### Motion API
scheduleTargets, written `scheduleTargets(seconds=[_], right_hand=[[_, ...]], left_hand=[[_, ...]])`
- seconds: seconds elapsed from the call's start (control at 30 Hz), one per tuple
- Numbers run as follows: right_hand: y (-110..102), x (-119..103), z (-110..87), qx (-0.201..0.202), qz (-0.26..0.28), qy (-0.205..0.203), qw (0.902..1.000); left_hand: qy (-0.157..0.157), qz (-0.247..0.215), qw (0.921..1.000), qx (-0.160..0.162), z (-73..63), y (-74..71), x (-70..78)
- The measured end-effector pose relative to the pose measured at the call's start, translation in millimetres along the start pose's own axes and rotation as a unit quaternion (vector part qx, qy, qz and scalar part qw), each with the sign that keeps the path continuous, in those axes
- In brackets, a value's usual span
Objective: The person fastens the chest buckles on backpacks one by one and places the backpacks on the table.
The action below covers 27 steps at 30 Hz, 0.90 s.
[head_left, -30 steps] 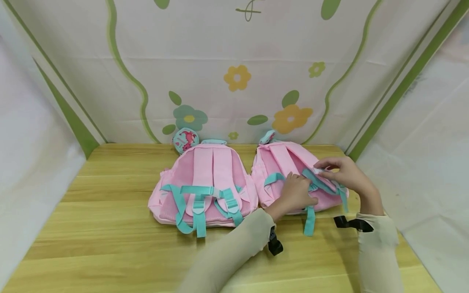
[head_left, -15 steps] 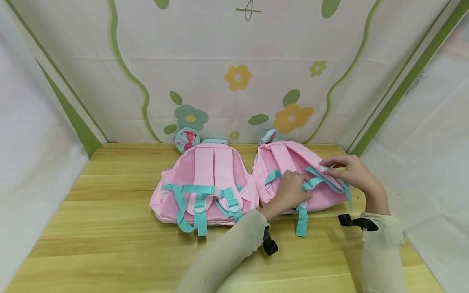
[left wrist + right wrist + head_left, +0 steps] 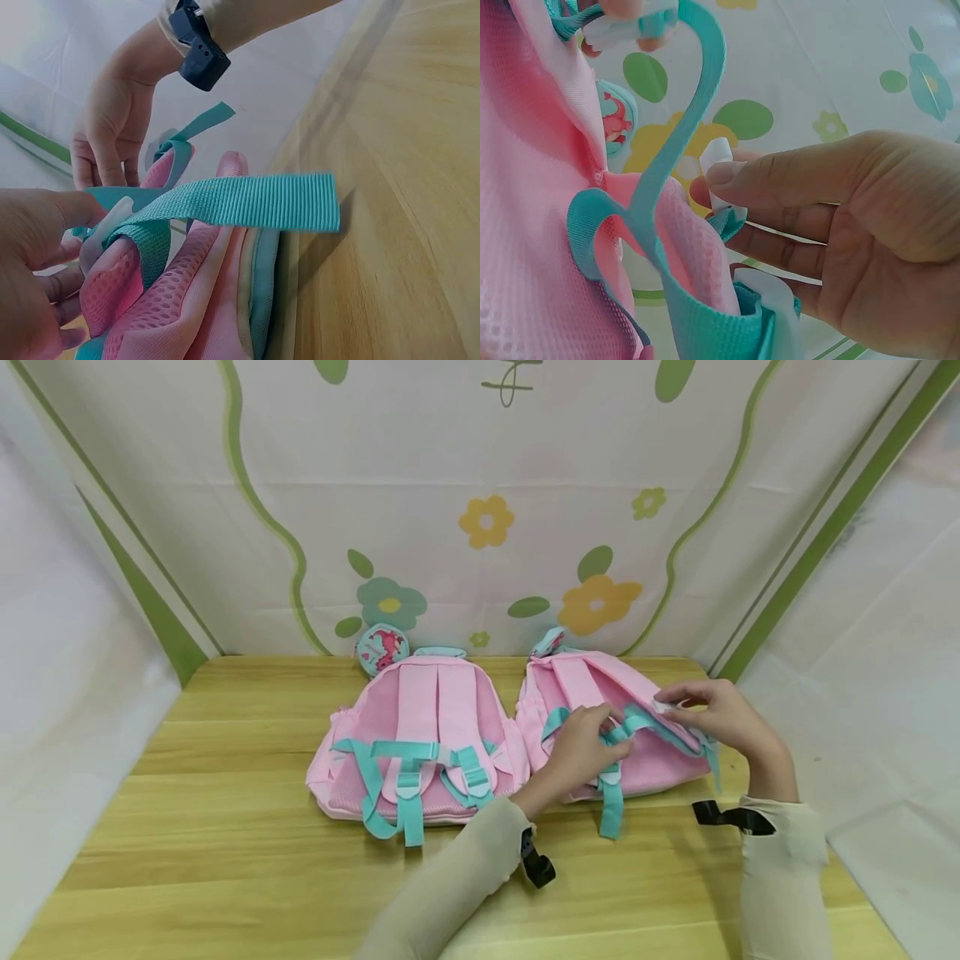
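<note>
In the head view my left hand [image 3: 576, 750] is at the middle of the right-hand pink backpack [image 3: 660, 768], over one shoulder strap. The right wrist view shows its fingertips pinching a white plastic buckle half [image 3: 634, 28] on a teal webbing strap [image 3: 705, 71]. My right hand [image 3: 722, 717] is at that backpack's right side. Its thumb and index finger pinch another white buckle half [image 3: 718, 166] on teal webbing. The two buckle halves are apart. A loose teal strap end [image 3: 270, 202] sticks out beside my left hand.
A second pink backpack [image 3: 375, 710] lies just left, its teal chest strap [image 3: 405, 749] running across both shoulder straps. A round dragon-print pouch [image 3: 382, 649] sits behind it. Both bags lie on a wooden table [image 3: 225, 877], with a flowered cloth backdrop [image 3: 420, 510] behind.
My left hand has moved left, bringing the teal webbing and its hanging end along. My right hand shifted slightly right at first, then held still with its buckle half.
</note>
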State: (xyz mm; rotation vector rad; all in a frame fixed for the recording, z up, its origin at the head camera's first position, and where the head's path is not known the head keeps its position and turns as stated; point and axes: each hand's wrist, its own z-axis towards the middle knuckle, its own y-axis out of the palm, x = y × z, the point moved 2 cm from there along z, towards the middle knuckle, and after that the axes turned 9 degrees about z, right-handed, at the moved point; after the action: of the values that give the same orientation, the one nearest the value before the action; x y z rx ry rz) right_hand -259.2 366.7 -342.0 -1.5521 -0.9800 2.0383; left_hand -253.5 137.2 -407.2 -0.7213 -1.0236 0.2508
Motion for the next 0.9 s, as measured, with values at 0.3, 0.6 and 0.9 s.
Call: scheduleTargets(seconds=[0.3, 0.6, 0.9], right_hand=[[2, 1, 2.0, -0.007, -0.007, 0.015, 0.9998], [6, -1, 4.7, -0.010, -0.012, -0.014, 0.9998], [10, -12, 5.1, -0.009, -0.004, -0.047, 0.9989]], left_hand=[[-0.004, -0.096, 0.9954, 0.004, -4.0, -10.9, -1.7], [0.011, -0.162, 0.9867, -0.005, -5.0, -22.3, -4.9], [-0.008, -0.247, 0.9691, -0.004, -0.9, -30.1, -10.9]])
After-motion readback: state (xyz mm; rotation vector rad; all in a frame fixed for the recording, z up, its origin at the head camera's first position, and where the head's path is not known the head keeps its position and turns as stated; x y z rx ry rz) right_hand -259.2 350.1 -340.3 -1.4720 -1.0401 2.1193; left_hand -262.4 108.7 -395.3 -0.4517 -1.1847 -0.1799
